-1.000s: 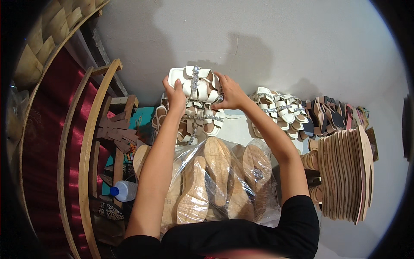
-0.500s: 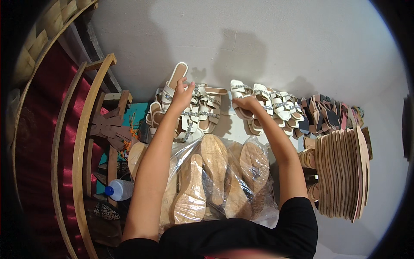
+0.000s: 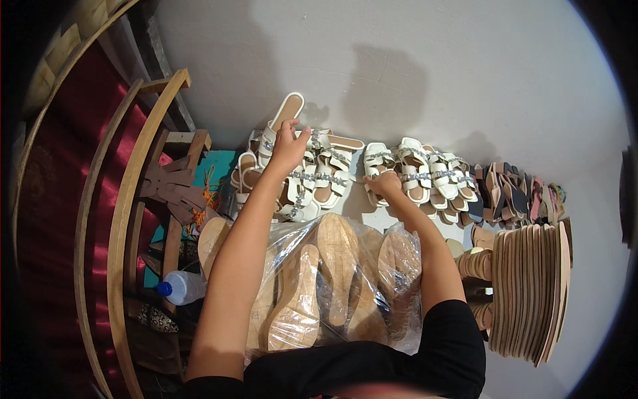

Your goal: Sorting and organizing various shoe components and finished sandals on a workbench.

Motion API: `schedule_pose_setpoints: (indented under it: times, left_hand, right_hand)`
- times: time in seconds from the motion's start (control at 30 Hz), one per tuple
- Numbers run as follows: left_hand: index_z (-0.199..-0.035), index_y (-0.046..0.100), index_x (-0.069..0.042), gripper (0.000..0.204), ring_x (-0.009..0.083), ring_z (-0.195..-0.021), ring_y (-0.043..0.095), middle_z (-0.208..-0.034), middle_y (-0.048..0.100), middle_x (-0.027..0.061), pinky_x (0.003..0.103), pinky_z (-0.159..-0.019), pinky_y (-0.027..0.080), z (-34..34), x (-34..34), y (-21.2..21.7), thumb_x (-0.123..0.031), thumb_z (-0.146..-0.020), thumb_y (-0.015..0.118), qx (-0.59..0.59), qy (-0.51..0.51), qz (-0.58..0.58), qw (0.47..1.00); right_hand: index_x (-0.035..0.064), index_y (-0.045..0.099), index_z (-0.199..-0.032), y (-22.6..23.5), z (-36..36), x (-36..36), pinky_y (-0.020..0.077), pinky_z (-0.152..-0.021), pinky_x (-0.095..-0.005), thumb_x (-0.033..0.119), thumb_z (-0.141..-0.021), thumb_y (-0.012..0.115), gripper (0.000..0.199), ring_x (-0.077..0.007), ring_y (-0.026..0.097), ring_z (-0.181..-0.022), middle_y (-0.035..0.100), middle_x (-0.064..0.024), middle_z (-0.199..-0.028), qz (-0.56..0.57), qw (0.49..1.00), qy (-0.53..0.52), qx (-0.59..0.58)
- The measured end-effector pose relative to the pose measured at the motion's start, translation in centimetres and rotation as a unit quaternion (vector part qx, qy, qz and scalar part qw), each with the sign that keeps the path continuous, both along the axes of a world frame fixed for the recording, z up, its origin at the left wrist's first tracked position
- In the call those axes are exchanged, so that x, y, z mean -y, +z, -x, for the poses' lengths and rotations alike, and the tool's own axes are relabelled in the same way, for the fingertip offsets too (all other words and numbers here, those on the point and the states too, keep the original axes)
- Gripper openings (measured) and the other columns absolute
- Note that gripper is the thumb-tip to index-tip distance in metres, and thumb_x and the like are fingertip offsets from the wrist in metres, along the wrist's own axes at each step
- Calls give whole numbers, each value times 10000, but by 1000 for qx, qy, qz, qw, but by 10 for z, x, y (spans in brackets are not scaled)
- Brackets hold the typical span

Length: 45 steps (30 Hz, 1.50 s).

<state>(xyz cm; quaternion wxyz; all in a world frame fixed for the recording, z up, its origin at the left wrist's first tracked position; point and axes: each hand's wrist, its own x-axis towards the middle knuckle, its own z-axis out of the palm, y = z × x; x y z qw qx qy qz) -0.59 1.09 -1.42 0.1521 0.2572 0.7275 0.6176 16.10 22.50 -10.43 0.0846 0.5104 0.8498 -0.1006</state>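
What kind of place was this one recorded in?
Probably a small sandal-making workshop: rows of white sandals against the wall, a stack of bare soles, and bagged wooden soles below the hands.

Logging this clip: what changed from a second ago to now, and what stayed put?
The left hand and right hand, together on one white sandal a second ago, have parted. The left now rests on the leaning white sandals; the right has dropped to the row of white sandals at the wall. The bagged wooden soles, stacked soles and bottle stayed.
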Motion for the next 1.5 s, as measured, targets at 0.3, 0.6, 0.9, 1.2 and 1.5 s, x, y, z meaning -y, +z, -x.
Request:
schedule_pose_setpoints:
  times: [0.3, 0.6, 0.9, 1.2, 1.5]
  left_hand:
    - [-1080, 418, 4, 423, 297, -1058, 433, -1100, 456, 216, 353, -886, 344, -5, 3, 14, -270, -783, 539, -47, 41, 12, 998]
    - [-1057, 448, -41, 407, 324, -1051, 415, -1099, 423, 212, 364, -896, 329, 3, 7, 7, -274, -743, 563, -30, 103, 67, 992]
    - [-1049, 455, -45, 393, 327, -1047, 418, -1099, 419, 219, 362, -898, 328, -2, 3, 16, -277, -749, 561, -28, 84, 72, 993]
    - [-1004, 491, -61, 344, 317, -1061, 394, -1090, 427, 209, 354, -914, 306, 0, 1, 7, -286, -751, 558, -34, 65, 63, 995]
    - [-1025, 509, -53, 381, 238, -969, 477, -1048, 491, 137, 323, -814, 376, 5, 3, 0, -306, -744, 557, -54, 86, 91, 991]
  right_hand:
    - [64, 582, -1017, -26, 17, -5, 509, -594, -405, 569, -701, 509, 600, -237, 601, -855, 592, -96, -998, -40, 971, 182, 151]
    - [-63, 577, -917, -6, 62, 5, 501, -579, -354, 463, -713, 572, 565, -269, 605, -769, 601, -179, -856, 99, 972, 214, -2]
    - [-69, 555, -878, -66, 74, 19, 473, -452, -286, 239, -638, 729, 427, -175, 576, -586, 586, -120, -806, 336, 895, -51, -290]
    - [-127, 419, -986, 19, 72, 33, 486, -570, -308, 282, -590, 725, 646, -257, 578, -745, 545, -225, -934, 231, 942, 4, -242]
    - [-29, 485, -1070, 156, 24, -12, 434, -753, -319, 225, -600, 690, 573, -253, 540, -883, 546, -189, -1000, 253, 950, 162, -82]
